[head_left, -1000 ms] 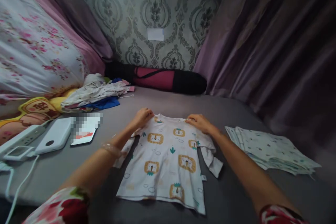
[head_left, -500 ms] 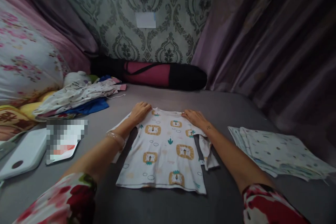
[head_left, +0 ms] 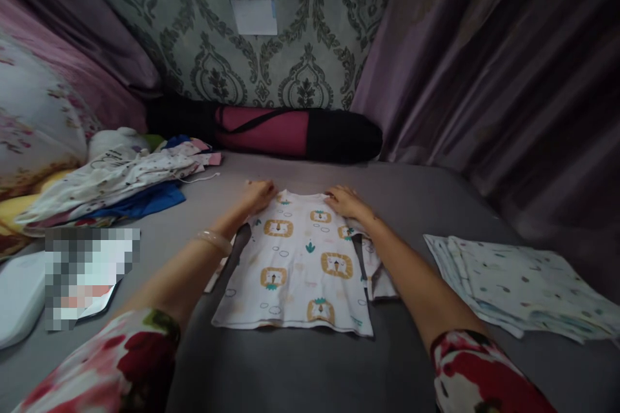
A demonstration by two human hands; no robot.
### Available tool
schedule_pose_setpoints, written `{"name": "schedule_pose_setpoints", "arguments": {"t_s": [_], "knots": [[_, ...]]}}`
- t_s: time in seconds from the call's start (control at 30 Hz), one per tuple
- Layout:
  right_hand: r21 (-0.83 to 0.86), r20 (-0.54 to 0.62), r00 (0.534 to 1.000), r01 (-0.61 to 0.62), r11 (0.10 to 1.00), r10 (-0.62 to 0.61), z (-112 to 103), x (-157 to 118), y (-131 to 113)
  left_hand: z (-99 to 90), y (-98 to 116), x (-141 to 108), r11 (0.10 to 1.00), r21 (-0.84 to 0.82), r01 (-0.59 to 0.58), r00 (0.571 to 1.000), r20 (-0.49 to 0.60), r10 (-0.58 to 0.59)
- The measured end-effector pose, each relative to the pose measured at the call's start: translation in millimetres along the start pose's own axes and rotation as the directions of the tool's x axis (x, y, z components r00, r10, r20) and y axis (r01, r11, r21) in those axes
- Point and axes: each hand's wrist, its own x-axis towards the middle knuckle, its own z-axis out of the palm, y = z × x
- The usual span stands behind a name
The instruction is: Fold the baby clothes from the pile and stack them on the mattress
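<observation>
A small white shirt (head_left: 300,271) with tan lion faces and green leaves lies spread on the grey sheet, collar away from me and hem toward me. At its left shoulder my left hand (head_left: 260,195) has its fingers curled closed against the cloth; what they pinch is too small to make out. My right hand (head_left: 345,201) rests on the other shoulder beside the collar, fingers bent onto the fabric. Both sleeves lie down beside the shirt, partly hidden under my forearms.
Folded patterned cloths (head_left: 523,281) lie at the right. At the left are a heap of clothes (head_left: 121,181), a plush toy (head_left: 116,142), a white device (head_left: 22,297) and a blurred flat item (head_left: 92,277). A black and maroon bag (head_left: 261,132) lies along the wall.
The view has shifted slightly. My left fingers have curled in more at the shoulder, and the right sleeve lies closer in beside the shirt. Both hands remain at the shoulders.
</observation>
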Motion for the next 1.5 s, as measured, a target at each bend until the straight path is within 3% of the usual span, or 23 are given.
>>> {"name": "schedule_pose_setpoints", "arguments": {"t_s": [0.13, 0.23, 0.37, 0.53, 0.67, 0.73, 0.8, 0.9, 1.0, 1.1, 1.2, 1.37, 1.5], "knots": [[0.028, -0.05, 0.998, -0.022, 0.999, 0.024, 13.4, 10.3, -12.7, 3.8, 15.6, 2.6, 0.998, -0.057, -0.005, 0.999, 0.046, 0.008], [0.057, -0.14, 0.989, -0.028, 0.998, 0.036, 21.7, 15.3, -15.7, 5.9, 21.1, 3.7, 0.994, -0.064, -0.088, 0.996, -0.017, 0.087], [0.065, -0.274, 0.959, -0.057, 0.996, 0.073, 29.5, 24.7, -19.1, 7.0, 19.4, 8.1, 0.982, 0.138, -0.125, 0.976, -0.162, 0.147], [0.192, -0.219, 0.97, -0.066, 0.979, 0.109, 26.7, 32.7, -10.4, 16.7, 10.2, 7.1, 0.955, 0.28, -0.096, 0.985, -0.115, 0.132], [0.344, -0.266, 0.928, -0.16, 0.925, 0.259, 8.2, -4.4, 33.9, 16.8, 8.6, 2.2, 0.947, 0.316, -0.055, 0.973, -0.195, 0.122], [0.381, -0.147, 0.938, -0.24, 0.893, 0.315, 3.2, -42.6, 59.6, 13.3, 17.6, 1.0, 0.948, 0.307, -0.083, 0.961, -0.226, 0.157], [0.413, 0.022, 0.913, -0.38, 0.828, 0.408, 2.8, -86.7, 76.0, 11.7, 34.6, 2.1, 0.956, 0.246, -0.158, 0.954, -0.21, 0.212], [0.405, 0.246, 0.833, -0.552, 0.728, 0.495, 5.2, -145.7, 72.7, 19.4, 70.9, 8.7, 0.942, 0.074, -0.327, 0.934, -0.126, 0.335], [0.308, 0.261, 0.845, -0.53, 0.79, 0.466, 5.4, -180.4, 47.3, 39.0, 109.5, 15.5, 0.895, -0.103, -0.434, 0.899, -0.11, 0.423], [0.189, 0.147, 0.9, -0.434, 0.881, 0.411, 5.0, -191.6, 26.5, 60.7, 138.1, 15.9, 0.883, -0.18, -0.434, 0.898, -0.164, 0.408], [0.196, 0.149, 0.912, -0.406, 0.893, 0.382, 7.4, -190.5, 22.7, 74.6, 150.5, 10.9, 0.897, -0.192, -0.398, 0.908, -0.224, 0.355], [0.314, 0.19, 0.94, -0.331, 0.89, 0.283, 6.4, -180.5, 38.1, 78.2, 150.0, 6.1, 0.864, -0.301, -0.404, 0.901, -0.295, 0.319], [0.4, 0.158, 0.932, -0.362, 0.842, 0.326, -20.0, -165.9, 62.5, 77.5, 148.5, 7.1, 0.847, -0.349, -0.4, 0.901, -0.318, 0.294]]}}
